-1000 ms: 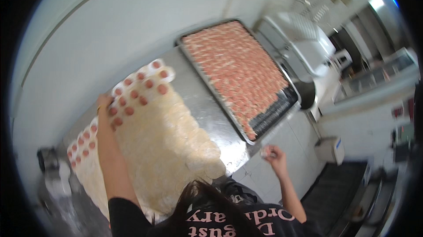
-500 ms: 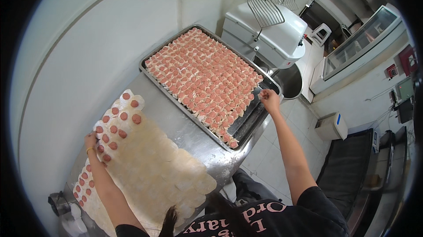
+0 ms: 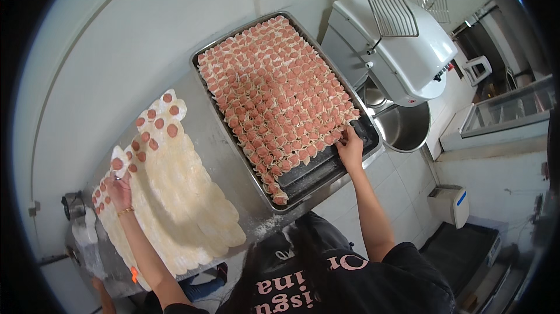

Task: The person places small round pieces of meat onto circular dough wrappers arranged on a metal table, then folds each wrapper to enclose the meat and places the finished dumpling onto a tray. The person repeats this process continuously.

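Note:
On the steel table lies a floured layer of overlapping round dough wrappers, with balls of pink meat filling along its far left part. My left hand is closed on the edge of one wrapper with a meat ball, which stands lifted from the layer. A large dark tray holds dense rows of small open-topped dumplings. At the right end of the front rows, my right hand pinches a dumpling against its neighbours; the fingers partly hide it.
A white mixer with a wire guard and steel bowl stands beyond the tray's right side. A white wall runs along the table's far left. Another person's arm shows at lower left, near a clear plastic bag.
My right hand has moved from above the tray's right rim to the dumpling rows. My left hand has moved nearer along the layer, lifting a filled wrapper. The view has shifted.

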The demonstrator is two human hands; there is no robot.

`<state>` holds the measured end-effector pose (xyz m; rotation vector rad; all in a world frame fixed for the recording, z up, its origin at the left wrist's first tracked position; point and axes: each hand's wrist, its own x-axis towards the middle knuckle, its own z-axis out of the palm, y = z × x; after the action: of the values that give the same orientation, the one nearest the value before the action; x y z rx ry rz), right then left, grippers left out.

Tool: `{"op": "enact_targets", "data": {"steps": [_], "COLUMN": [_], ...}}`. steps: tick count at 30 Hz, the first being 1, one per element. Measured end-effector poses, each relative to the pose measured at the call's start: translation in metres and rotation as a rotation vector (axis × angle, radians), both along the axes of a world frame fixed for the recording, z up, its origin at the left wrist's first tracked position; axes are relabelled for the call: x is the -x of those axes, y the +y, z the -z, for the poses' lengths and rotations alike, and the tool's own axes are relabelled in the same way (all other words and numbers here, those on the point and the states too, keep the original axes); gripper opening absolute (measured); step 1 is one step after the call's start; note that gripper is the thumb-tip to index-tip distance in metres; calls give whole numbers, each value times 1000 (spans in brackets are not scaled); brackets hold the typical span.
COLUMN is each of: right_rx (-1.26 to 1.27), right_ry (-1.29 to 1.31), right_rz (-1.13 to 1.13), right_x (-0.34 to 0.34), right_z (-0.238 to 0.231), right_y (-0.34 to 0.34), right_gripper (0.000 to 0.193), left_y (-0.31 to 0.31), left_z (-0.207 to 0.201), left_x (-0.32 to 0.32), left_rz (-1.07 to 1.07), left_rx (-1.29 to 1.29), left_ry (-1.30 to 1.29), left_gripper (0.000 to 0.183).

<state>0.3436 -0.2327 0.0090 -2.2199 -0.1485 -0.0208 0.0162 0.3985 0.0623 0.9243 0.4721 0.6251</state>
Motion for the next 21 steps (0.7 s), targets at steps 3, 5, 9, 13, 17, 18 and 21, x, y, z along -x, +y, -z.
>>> {"op": "enact_targets", "data": {"steps": [3,5,9,13,17,18,21], "right_rx": [-14,-16,-86,-71,-11,-11,107], "right_ry": [3,13,-23,-38,-72,-25,-165], "right_rz": [-42,-71,-117,-70,-109,-81,-32], "right_x": [-3,-5,-8,-9,-12,-9,19], "right_z": [0,2,6,14,11,7,-13], "right_y": [-6,-6,-7,-8,-6,-7,-10], "right_gripper": [39,40,37,34,36,42,49], "left_y": [-83,-136,-245,-315,-353,-359,-379], "left_z": [12,14,21,19,26,26,24], "left_x": [1,1,-19,-31,-27,-24,-16], "left_rz": [-6,47,151,180,178,221,247], "left_rx": [111,212,361,383,473,469,457], "left_ry": [-52,-54,-9,1,-22,-49,-34], "left_gripper": [28,34,42,42,37,38,38]}}
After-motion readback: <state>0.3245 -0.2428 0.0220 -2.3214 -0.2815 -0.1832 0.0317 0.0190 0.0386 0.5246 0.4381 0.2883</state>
